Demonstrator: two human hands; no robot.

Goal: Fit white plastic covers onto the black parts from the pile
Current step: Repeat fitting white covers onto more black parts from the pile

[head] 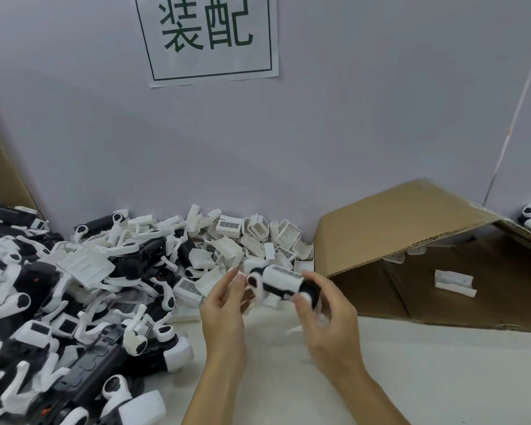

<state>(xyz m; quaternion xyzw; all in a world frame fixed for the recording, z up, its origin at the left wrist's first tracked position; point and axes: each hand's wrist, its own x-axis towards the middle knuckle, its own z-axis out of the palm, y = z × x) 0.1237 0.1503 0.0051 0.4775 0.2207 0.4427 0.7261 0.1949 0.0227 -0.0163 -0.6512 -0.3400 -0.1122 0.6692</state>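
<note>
black part with its white cover hangs between your hands above the table, long axis running from 10 o'clock to 4 o'clock; your left hand pinches the 10 o'clock end with its fingertips, your right hand curls thumb and fingers round the 4 o'clock end, so i'd judge you seat the cover by pressing along that axis

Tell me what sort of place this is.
Likely a factory assembly bench: a wall sign reads "装配" (assembly), a pile of black and white plastic parts covers the table, and a cardboard box lies alongside.
</note>
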